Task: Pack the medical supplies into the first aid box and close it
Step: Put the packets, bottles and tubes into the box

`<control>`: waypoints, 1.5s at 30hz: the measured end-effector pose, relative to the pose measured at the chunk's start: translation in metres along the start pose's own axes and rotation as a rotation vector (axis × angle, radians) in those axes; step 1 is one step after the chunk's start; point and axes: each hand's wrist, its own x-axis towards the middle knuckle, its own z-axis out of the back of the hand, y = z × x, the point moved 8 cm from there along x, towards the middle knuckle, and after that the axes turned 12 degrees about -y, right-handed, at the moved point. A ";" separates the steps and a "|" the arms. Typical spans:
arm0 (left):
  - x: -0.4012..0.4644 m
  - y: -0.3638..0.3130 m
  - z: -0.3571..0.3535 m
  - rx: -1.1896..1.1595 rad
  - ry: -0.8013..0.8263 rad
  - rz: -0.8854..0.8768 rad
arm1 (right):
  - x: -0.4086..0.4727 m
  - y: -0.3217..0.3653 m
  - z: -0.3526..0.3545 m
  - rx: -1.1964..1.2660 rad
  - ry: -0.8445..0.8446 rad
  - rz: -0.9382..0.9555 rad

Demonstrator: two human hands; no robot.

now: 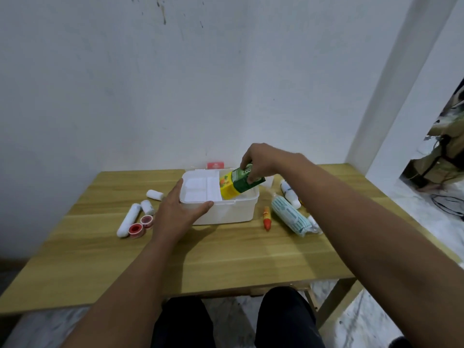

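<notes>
From my head camera I look down on a wooden table (105, 237) set against a pale wall. The white first aid box (233, 209) sits open near the middle of it, a white divided tray (200, 189) resting in its left half.

My left hand (175, 209) steadies the box at its near left corner: the thumb lies along the front rim, the fingers (175, 189) are spread up the left wall, and nothing is pinched between them.

My right hand (263, 162) reaches in from the right, its fingers pinching the top end of a green and yellow carton (238, 184). The carton is tilted, its yellow lower end dipping into the right half of the box beside the tray.

Left of the box lie two short white bandage rolls (154, 194), a long white tube (128, 219) and two red tape spools (140, 224) touching each other. Right of the box lie an orange and red tube (267, 218), a wrapped teal-patterned bundle (291, 217) and a white bottle (288, 190) on its side. Something red and pink (215, 165) shows just behind the box.
</notes>
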 end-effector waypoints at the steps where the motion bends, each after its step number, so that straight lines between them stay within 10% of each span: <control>1: 0.001 0.003 -0.001 0.018 0.002 0.010 | 0.002 0.005 -0.007 -0.002 -0.015 0.003; 18: 0.004 0.003 -0.005 0.027 -0.025 -0.020 | 0.010 0.032 -0.077 0.161 -0.020 -0.085; 24: 0.005 0.008 -0.006 0.047 -0.014 -0.008 | 0.006 0.022 -0.081 0.606 -0.032 -0.335; 41: 0.005 0.008 -0.006 0.032 -0.013 -0.014 | 0.012 0.035 -0.082 0.515 -0.074 -0.266; 45: 0.004 0.005 -0.005 0.004 -0.023 -0.027 | 0.019 0.000 -0.037 0.591 -0.308 -0.295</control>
